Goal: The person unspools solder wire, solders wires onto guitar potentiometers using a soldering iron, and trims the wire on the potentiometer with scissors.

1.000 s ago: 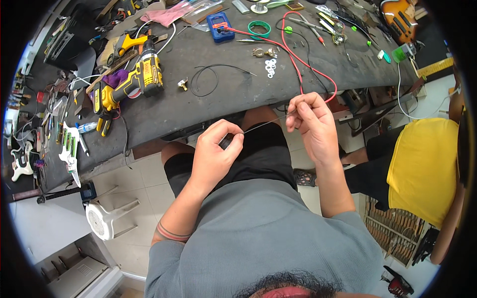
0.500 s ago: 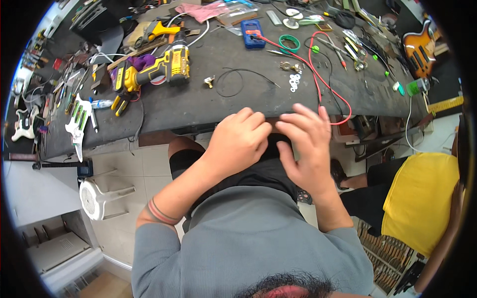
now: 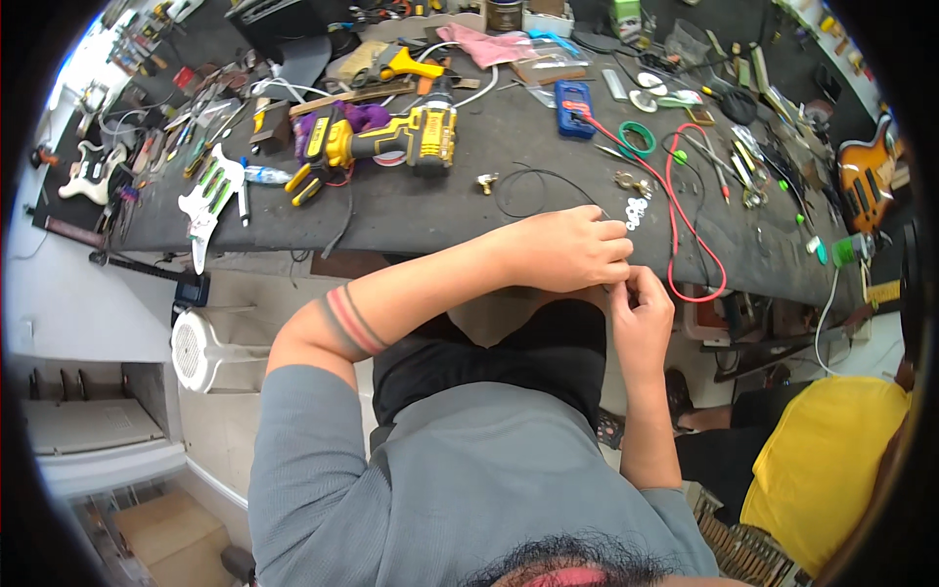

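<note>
R hand (image 3: 644,301) sits at surface (image 3: 411,215) front edge, fingers (image 3: 651,284) bent in, narrow. L hand (image 3: 569,249) is just beside, palm down, fingers curled under. Dark bit (image 3: 605,288) shows btwn them, mostly hidden; can't tell what it is or which hand grips it. Red lead (image 3: 704,298) loops to the R. Past L hand: blk wire (image 3: 559,175), white rings (image 3: 636,213), brass part (image 3: 486,183). Farther: drill (image 3: 381,144) L, green ring (image 3: 634,124), blue meter (image 3: 574,110).

A thin dark strand (image 3: 606,288) is held, mostly hidden.
</note>
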The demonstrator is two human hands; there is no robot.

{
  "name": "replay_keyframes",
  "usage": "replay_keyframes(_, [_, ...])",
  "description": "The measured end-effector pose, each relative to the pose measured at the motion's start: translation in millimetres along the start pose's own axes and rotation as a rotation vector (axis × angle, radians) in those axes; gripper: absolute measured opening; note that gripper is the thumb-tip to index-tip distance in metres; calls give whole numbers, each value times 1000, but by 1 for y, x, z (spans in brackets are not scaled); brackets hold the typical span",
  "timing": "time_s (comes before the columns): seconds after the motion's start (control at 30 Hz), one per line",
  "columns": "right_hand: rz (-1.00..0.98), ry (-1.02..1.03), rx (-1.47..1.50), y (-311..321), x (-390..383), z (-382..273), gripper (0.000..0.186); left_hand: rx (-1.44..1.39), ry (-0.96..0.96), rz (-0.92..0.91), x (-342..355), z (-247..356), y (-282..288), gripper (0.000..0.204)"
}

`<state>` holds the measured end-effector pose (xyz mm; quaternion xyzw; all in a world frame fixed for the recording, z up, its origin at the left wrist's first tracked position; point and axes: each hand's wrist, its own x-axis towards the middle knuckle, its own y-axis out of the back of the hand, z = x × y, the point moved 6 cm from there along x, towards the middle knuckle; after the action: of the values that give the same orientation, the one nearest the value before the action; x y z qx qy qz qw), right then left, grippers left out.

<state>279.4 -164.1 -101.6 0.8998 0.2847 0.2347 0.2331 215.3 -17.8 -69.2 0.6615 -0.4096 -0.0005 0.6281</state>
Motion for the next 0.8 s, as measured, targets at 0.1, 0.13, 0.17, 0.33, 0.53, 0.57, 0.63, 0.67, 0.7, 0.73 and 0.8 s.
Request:
replay_keyframes(0.1, [87,38,-18,-11,5,-2,6,-31,21,-54,-10,-14,-10,13])
replay_keyframes(0.13, [152,101,-47,-12,7,-5,7,-20,33,-66,-12,-17,-12,13])
replay_keyframes(0.17, [167,138,-96,-14,7,-7,9,-33,39,-48,-12,-19,-12,13])
replay_keyframes(0.33, [134,108,-52,-15,10,-6,10,-28,65,33,-18,-17,-2,31])
replay_keyframes(0.53, [139,155,-118,-17,15,-8,10,102,355,152,-63,-35,104,38])
replay_keyframes(0.57, [152,151,-122,-15,15,-10,10,160,458,198,-87,-47,133,36])
replay_keyframes(0.63, [119,125,-115,-16,16,-12,10,313,685,361,-146,-76,185,34])
replay_keyframes(0.67, [128,128,-112,-17,17,-12,10,395,755,419,-177,-94,212,25])
replay_keyframes(0.7, [127,135,-109,-17,17,-11,10,219,1033,598,-209,-118,230,23])
replay_keyframes(0.73, [122,145,-100,-17,17,-11,10,34,1307,770,-240,-137,244,21])
replay_keyframes(0.8, [117,134,-90,-15,16,-12,11,140,1312,568,-261,-175,260,18])
